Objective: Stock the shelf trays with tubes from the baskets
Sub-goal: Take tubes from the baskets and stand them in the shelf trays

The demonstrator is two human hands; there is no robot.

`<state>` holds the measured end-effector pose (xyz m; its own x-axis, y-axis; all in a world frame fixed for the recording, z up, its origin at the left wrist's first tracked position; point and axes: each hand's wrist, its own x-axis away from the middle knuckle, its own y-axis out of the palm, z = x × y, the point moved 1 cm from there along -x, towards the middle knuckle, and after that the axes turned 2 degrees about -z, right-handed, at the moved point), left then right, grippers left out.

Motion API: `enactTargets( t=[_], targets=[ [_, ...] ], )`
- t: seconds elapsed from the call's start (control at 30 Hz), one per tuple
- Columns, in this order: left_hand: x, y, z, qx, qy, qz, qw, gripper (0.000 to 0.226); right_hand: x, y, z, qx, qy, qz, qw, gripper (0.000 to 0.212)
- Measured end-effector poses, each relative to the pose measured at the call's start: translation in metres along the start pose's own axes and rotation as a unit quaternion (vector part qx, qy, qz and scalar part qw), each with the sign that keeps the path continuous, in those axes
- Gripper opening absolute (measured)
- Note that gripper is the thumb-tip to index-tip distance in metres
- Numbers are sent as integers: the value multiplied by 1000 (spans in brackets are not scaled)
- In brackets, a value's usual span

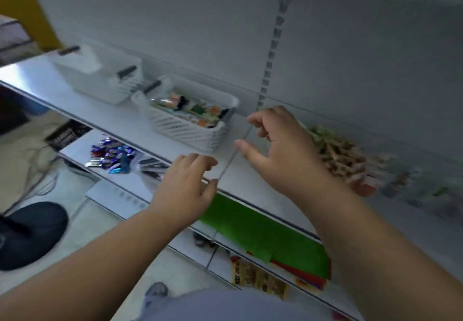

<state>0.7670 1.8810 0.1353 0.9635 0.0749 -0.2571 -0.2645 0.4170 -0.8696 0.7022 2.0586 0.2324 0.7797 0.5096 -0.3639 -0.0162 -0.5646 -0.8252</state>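
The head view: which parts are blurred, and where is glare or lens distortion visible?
In the head view, the pile of tubes behind the right hand is smeared by motion blur, worst toward the right edge; the basket of tubes and the left hand are sharper; the shelf shows bright glare at far left; the wide lens bends the shelf edges.

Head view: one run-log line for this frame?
left hand: open, empty | right hand: open, empty, above shelf | basket: holds tubes | far basket: contents unclear
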Motion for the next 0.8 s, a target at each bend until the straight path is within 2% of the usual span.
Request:
enactTargets(
  t=[0.17,0.4,0.53,0.67,0.8],
  targets=[
    [9,-58,-111,3,-60,42,997,37,-61,61,-79,0,-32,-20,999,39],
    [-3,-146,-255,18,-81,62,995,27,-153,159,-179,-43,-26,-24,998,39],
    [-26,-171,-299,24,-75,42,996,27,-191,184,-199,-52,8,-54,997,39],
    [-59,-167,-336,42,-90,45,994,29,-236,207,-197,-63,30,-62,996,29],
    [-95,-165,-368,67,-96,47,992,27,-295,242,-189,-72,-7,-55,996,22]
  ],
)
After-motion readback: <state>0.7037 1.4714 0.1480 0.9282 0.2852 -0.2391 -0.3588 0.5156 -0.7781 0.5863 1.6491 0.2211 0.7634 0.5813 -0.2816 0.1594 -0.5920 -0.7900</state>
